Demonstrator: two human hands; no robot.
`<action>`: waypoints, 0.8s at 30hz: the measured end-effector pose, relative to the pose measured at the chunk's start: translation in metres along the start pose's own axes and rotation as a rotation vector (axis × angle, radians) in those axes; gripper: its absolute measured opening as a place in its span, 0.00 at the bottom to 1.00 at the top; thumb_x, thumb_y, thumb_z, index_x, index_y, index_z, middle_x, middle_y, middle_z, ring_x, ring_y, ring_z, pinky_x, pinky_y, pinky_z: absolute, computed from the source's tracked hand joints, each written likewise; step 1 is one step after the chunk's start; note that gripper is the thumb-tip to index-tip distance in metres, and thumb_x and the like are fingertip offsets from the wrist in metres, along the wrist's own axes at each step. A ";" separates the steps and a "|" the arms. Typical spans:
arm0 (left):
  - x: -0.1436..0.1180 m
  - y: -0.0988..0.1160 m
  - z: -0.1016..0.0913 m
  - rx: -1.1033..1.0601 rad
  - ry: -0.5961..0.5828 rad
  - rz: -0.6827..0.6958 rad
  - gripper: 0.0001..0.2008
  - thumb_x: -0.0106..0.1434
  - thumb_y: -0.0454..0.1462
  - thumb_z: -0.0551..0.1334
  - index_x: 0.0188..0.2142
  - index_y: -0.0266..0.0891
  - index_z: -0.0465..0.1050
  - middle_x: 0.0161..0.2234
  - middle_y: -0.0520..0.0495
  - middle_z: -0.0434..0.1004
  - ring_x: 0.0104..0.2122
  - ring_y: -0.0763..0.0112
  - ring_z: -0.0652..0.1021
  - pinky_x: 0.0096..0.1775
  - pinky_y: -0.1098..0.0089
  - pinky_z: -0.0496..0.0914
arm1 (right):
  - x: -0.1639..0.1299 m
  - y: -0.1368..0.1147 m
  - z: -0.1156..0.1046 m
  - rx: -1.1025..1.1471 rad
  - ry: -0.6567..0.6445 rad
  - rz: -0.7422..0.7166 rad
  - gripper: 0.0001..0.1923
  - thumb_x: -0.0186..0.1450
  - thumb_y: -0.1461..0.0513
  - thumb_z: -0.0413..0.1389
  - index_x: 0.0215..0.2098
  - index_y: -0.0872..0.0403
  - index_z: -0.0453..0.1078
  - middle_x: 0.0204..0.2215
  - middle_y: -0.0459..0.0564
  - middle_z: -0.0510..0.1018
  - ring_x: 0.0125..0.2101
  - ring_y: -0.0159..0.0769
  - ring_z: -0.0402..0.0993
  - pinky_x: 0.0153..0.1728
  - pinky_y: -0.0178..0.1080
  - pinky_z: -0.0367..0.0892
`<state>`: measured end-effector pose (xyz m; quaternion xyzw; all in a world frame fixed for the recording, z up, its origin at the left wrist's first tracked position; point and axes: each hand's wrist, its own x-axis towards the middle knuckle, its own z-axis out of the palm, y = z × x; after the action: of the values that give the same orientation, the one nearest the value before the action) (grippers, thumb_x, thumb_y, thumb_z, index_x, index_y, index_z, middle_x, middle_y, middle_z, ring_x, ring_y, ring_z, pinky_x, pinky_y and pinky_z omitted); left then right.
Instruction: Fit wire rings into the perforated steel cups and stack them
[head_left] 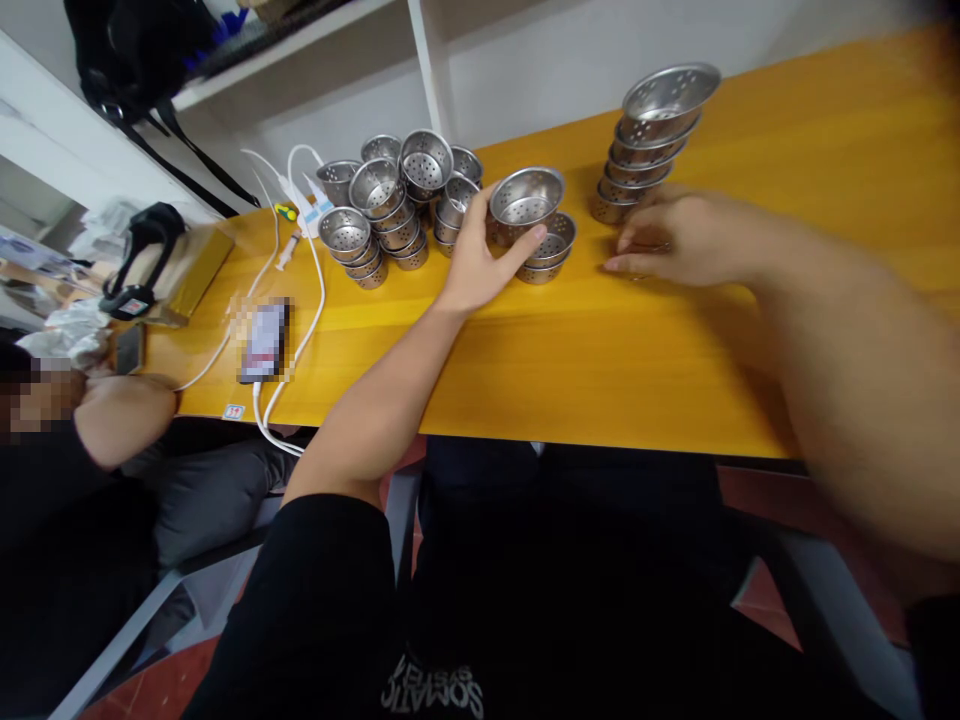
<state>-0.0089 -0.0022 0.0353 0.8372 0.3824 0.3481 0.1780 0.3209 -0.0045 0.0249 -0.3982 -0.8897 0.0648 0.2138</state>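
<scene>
My left hand (480,262) grips a small perforated steel cup (525,198) by its side, thumb and fingers around it. That cup sits tilted on a short stack of like cups (553,252) on the yellow table (600,360). My right hand (675,240) rests palm down on the table, fingers together and flat, just in front of a tall leaning stack of cups (649,140); whether something small lies under its fingers I cannot tell.
A cluster of several short cup stacks (394,205) stands at the back left. White cables (300,300), a phone (264,340) and a black-handled tool (139,265) lie at the left end. Another person's arm (124,415) leans on the table's left edge. White shelving rises behind.
</scene>
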 end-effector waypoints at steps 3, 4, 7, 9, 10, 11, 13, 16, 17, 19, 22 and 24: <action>-0.002 0.004 0.007 -0.063 0.076 -0.050 0.37 0.79 0.52 0.57 0.79 0.48 0.46 0.75 0.36 0.67 0.73 0.60 0.74 0.76 0.52 0.67 | 0.001 0.002 0.004 -0.007 -0.020 0.012 0.23 0.69 0.38 0.64 0.39 0.48 0.80 0.38 0.56 0.80 0.38 0.48 0.77 0.42 0.56 0.79; -0.003 0.005 0.009 -0.079 0.072 -0.044 0.36 0.79 0.52 0.58 0.78 0.46 0.47 0.74 0.35 0.68 0.72 0.60 0.75 0.76 0.53 0.68 | 0.002 -0.004 0.003 -0.002 0.020 0.022 0.23 0.69 0.38 0.64 0.42 0.48 0.81 0.41 0.57 0.81 0.41 0.50 0.78 0.46 0.58 0.79; -0.004 0.007 0.013 -0.124 0.042 -0.010 0.35 0.79 0.50 0.60 0.76 0.40 0.52 0.73 0.32 0.69 0.72 0.61 0.75 0.75 0.55 0.69 | 0.004 -0.039 -0.003 0.076 0.190 0.067 0.31 0.72 0.38 0.62 0.61 0.49 0.76 0.52 0.60 0.81 0.50 0.53 0.80 0.57 0.61 0.77; -0.005 0.006 0.013 -0.136 0.018 -0.005 0.33 0.78 0.49 0.61 0.74 0.40 0.55 0.73 0.33 0.70 0.72 0.62 0.75 0.76 0.55 0.69 | 0.006 -0.064 -0.006 0.138 0.268 0.065 0.38 0.73 0.39 0.61 0.73 0.50 0.68 0.59 0.61 0.79 0.52 0.51 0.81 0.60 0.59 0.77; -0.005 0.006 0.013 -0.140 0.008 -0.006 0.31 0.78 0.48 0.62 0.73 0.41 0.56 0.72 0.34 0.71 0.72 0.63 0.76 0.76 0.55 0.69 | 0.008 -0.074 -0.007 0.150 0.279 0.044 0.38 0.74 0.39 0.61 0.74 0.48 0.67 0.61 0.61 0.78 0.54 0.50 0.81 0.61 0.58 0.77; -0.005 0.006 0.013 -0.150 -0.001 -0.004 0.31 0.77 0.47 0.63 0.72 0.42 0.56 0.72 0.35 0.71 0.72 0.63 0.76 0.76 0.55 0.69 | 0.009 -0.082 -0.007 0.157 0.292 0.018 0.36 0.76 0.40 0.60 0.74 0.47 0.67 0.61 0.60 0.78 0.55 0.50 0.81 0.62 0.57 0.76; -0.005 0.005 0.012 -0.188 -0.004 0.009 0.30 0.76 0.44 0.65 0.71 0.41 0.56 0.71 0.34 0.73 0.71 0.63 0.77 0.76 0.56 0.69 | 0.013 -0.092 -0.004 0.163 0.312 -0.032 0.29 0.78 0.42 0.58 0.70 0.46 0.72 0.61 0.59 0.79 0.59 0.51 0.79 0.65 0.57 0.74; -0.004 0.003 0.014 -0.216 -0.006 0.002 0.31 0.73 0.43 0.66 0.69 0.41 0.57 0.70 0.34 0.74 0.69 0.62 0.78 0.74 0.56 0.70 | 0.017 -0.094 0.003 0.169 0.345 -0.039 0.22 0.79 0.43 0.56 0.60 0.45 0.79 0.60 0.58 0.80 0.63 0.52 0.77 0.69 0.60 0.71; -0.004 0.002 0.015 -0.220 -0.008 -0.009 0.30 0.73 0.42 0.66 0.68 0.41 0.57 0.70 0.34 0.74 0.69 0.62 0.79 0.74 0.56 0.71 | 0.018 -0.094 0.006 0.173 0.353 -0.026 0.21 0.79 0.43 0.56 0.58 0.46 0.80 0.59 0.58 0.80 0.62 0.52 0.77 0.68 0.61 0.72; -0.002 -0.002 0.019 -0.241 -0.017 -0.022 0.29 0.73 0.42 0.66 0.67 0.41 0.58 0.69 0.34 0.74 0.68 0.62 0.79 0.72 0.56 0.73 | 0.020 -0.092 0.008 0.182 0.365 -0.001 0.20 0.79 0.44 0.56 0.55 0.46 0.80 0.56 0.58 0.81 0.60 0.52 0.79 0.66 0.61 0.73; 0.000 -0.007 0.023 -0.280 -0.029 -0.003 0.28 0.73 0.43 0.65 0.66 0.41 0.58 0.68 0.35 0.75 0.68 0.62 0.79 0.71 0.58 0.73 | 0.021 -0.091 0.009 0.195 0.361 0.023 0.17 0.78 0.45 0.58 0.52 0.46 0.80 0.51 0.57 0.83 0.55 0.52 0.80 0.62 0.60 0.76; 0.000 -0.008 0.025 -0.276 -0.043 0.009 0.27 0.74 0.43 0.65 0.66 0.41 0.58 0.69 0.36 0.74 0.68 0.63 0.79 0.72 0.58 0.73 | 0.022 -0.091 0.008 0.194 0.354 0.033 0.16 0.78 0.46 0.59 0.51 0.47 0.80 0.48 0.56 0.83 0.53 0.52 0.81 0.60 0.60 0.77</action>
<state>0.0048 0.0026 0.0134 0.8137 0.3233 0.3800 0.2983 0.2424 -0.0497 0.0510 -0.3954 -0.8212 0.0825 0.4031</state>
